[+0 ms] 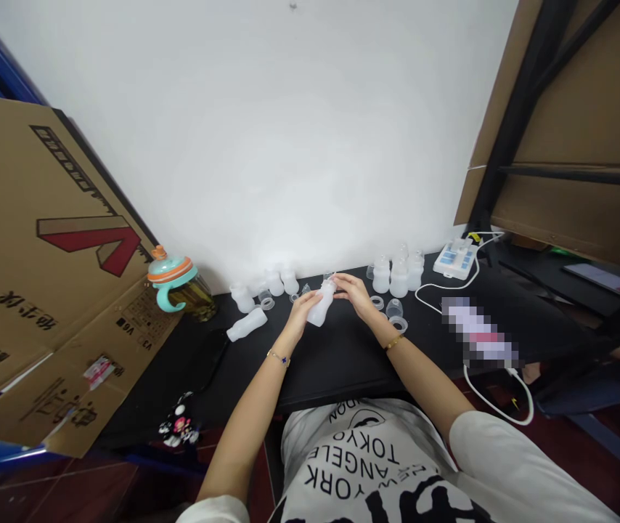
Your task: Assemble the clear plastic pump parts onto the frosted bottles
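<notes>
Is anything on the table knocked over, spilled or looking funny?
Yes, one white bottle lies on its side at the left, while the right-hand group of bottles stands up. A white cable also droops below the table, so it might get snagged. I can't see any spill.

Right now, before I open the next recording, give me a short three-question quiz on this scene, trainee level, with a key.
1. Multiple choice: What do the left hand and right hand meet on?
A) A phone
B) A white bottle
C) A charging cable

2. True or false: The jug with a teal handle stands on the person's left side of the black table.

3. Fill in: Left of both hands, the loose bottle closest to the person is lying on its ____.

Key: 1. B; 2. True; 3. side
</notes>
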Available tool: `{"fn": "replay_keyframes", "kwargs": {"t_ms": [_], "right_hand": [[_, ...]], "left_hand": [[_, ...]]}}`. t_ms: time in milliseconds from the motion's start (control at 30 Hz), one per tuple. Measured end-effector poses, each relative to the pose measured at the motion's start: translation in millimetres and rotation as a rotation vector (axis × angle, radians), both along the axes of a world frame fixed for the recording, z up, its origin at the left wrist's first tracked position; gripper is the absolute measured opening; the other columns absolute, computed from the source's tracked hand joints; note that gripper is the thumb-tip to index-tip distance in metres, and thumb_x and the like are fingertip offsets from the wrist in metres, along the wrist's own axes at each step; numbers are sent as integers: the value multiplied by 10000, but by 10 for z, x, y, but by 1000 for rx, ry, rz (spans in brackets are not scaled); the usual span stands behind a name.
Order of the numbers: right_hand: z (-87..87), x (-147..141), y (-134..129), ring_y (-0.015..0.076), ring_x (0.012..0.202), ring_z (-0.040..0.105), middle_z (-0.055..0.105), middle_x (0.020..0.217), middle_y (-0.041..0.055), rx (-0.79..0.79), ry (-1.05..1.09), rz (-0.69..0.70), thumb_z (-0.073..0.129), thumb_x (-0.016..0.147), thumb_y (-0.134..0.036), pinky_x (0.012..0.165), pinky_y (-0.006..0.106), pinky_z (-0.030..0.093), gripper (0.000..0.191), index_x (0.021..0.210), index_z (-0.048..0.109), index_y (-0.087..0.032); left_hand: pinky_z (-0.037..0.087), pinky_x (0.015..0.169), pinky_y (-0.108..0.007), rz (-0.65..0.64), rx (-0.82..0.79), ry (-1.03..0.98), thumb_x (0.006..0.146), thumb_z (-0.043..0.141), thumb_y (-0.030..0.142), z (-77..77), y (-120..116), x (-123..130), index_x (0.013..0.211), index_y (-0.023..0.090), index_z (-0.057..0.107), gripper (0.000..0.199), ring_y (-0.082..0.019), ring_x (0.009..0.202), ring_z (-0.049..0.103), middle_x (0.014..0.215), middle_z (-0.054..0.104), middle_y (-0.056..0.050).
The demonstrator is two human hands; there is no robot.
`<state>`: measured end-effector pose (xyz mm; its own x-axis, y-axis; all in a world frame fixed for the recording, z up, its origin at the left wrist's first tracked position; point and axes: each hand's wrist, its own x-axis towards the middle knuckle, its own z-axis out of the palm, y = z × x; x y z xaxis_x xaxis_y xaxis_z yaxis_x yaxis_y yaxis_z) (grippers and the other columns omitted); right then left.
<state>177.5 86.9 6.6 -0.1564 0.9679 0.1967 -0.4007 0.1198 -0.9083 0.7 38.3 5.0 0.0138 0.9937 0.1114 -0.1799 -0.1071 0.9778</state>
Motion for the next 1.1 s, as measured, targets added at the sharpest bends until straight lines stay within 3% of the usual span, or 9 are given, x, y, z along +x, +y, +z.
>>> {"fn": "replay_keyframes", "kwargs": {"t_ms": [800, 1100], "right_hand": [[22, 2, -34, 210, 876, 707, 775, 1013, 85, -10, 52, 38, 850, 717, -381, 823, 358, 591, 308, 947, 789, -185], [15, -6, -13, 199, 855, 712, 779, 982, 80, -37, 76, 46, 868, 687, -382, 814, 341, 591, 327, 932, 785, -183]], "left_hand": [[473, 718, -279, 27, 6, -44, 654, 873, 450, 3, -9, 16, 990, 155, 816, 451, -208, 824, 668, 955, 771, -86], [473, 687, -274, 20, -14, -50, 630, 880, 461, 44, -26, 26, 962, 145, 811, 464, -203, 795, 668, 903, 764, -78]]}}
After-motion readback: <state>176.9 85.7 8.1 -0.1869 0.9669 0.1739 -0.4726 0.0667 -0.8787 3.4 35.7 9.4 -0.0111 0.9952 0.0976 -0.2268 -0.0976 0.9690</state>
